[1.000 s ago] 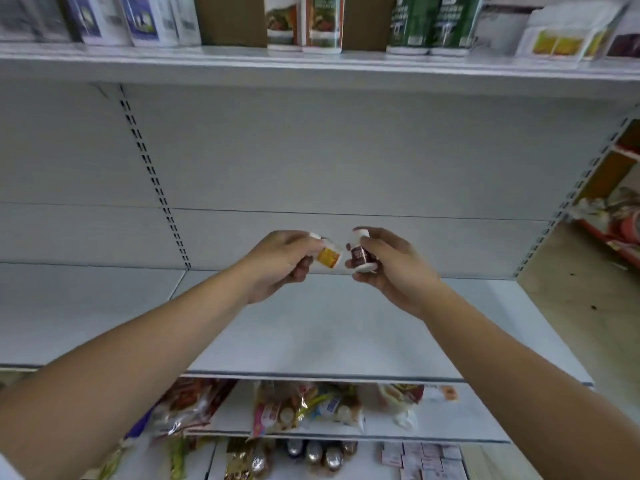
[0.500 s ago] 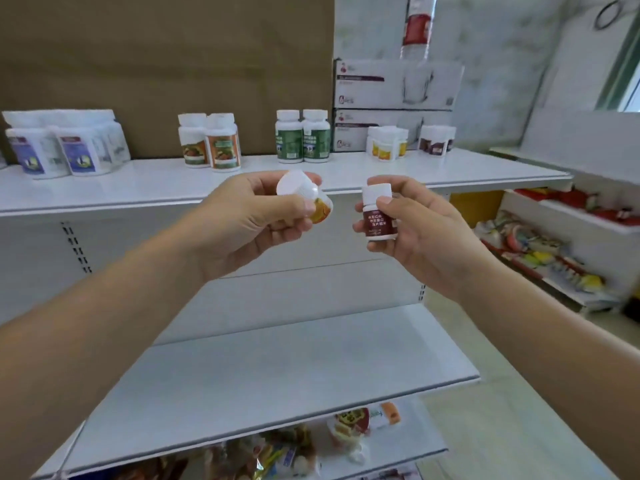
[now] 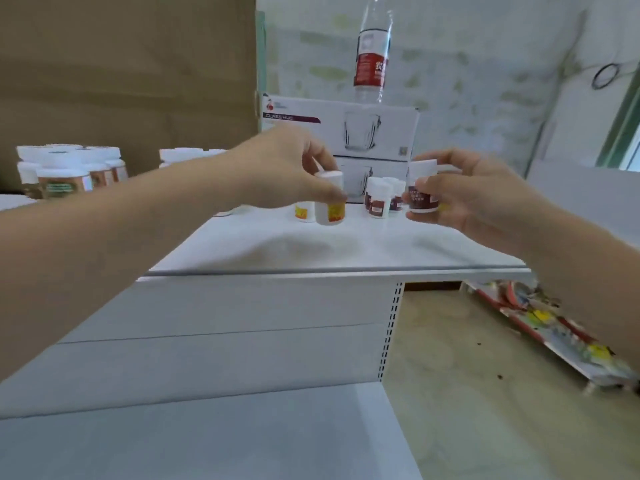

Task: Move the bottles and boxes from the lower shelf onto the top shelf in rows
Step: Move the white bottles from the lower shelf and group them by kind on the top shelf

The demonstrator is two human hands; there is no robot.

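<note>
Small bottles (image 3: 377, 202) stand on the top shelf (image 3: 346, 247) before stacked boxes (image 3: 346, 129), which bear a tall bottle (image 3: 372, 53).

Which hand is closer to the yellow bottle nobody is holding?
Left. The left hand is just above that yellow bottle; the right hand is farther right, beyond the red-labelled bottles.

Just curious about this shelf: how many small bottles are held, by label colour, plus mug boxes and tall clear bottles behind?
Yellow-labelled small white plastic bottle, left hand: 1
Maroon-labelled small white plastic bottle, right hand: 1
White cardboard mug boxes: 2
Tall clear plastic bottle, red label: 1
Total: 5
</note>
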